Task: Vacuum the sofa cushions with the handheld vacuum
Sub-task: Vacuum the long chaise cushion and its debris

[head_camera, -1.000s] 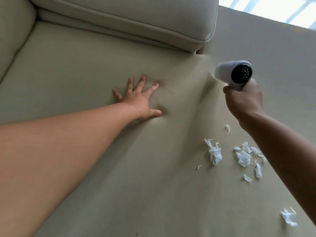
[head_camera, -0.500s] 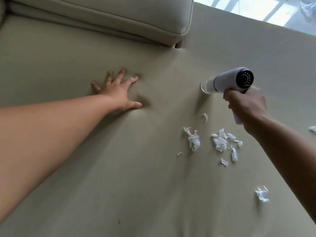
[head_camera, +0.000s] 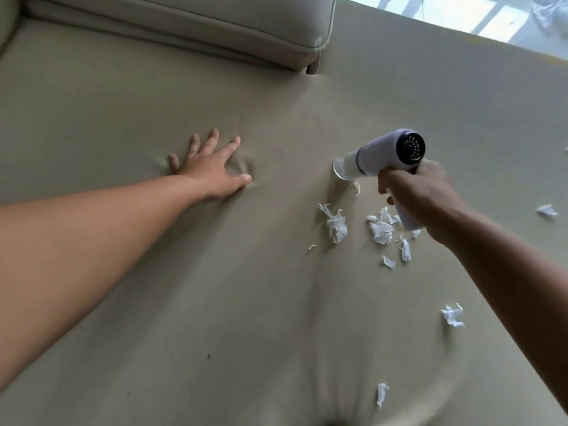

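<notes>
Right hand (head_camera: 422, 195): closed around the handle of the handheld vacuum (head_camera: 388, 155), fingers wrapped, the white handle's lower end showing below the fist. Vacuum body white, pistol-shaped, with a dark round vented rear cap facing the camera. Clear nozzle (head_camera: 342, 169) points left and down, its mouth at or just above the seat cushion (head_camera: 276, 302); contact cannot be confirmed. The fabric just below the nozzle is shaded.

Left hand (head_camera: 212, 169): open, holding nothing. Palm down, fingers spread, pressed flat on the seat cushion well left of the nozzle. Fabric dimples and wrinkles around the thumb and fingertips. Forearm stretches in from the lower left edge of the view.

Debris: one small paper scrap (head_camera: 356, 188) lies just beside the nozzle mouth, on its lower right. A crumpled white piece (head_camera: 336, 224) sits nearer the camera. A cluster of white scraps (head_camera: 387, 232) lies under and left of the right wrist, partly hidden by the vacuum handle. Single scraps further out: one (head_camera: 453, 315) beside the right forearm, one (head_camera: 382, 393) near the bottom edge, one (head_camera: 546, 210) far right. A tiny fleck (head_camera: 312, 247) lies left of the cluster.

Surroundings: seat cushion is beige-olive, smooth, with a puckered fold at the bottom centre. Back cushion (head_camera: 215, 23), paler with piped edge, sits along the top left. Bright window area (head_camera: 461, 16) at top right; detail washed out.
</notes>
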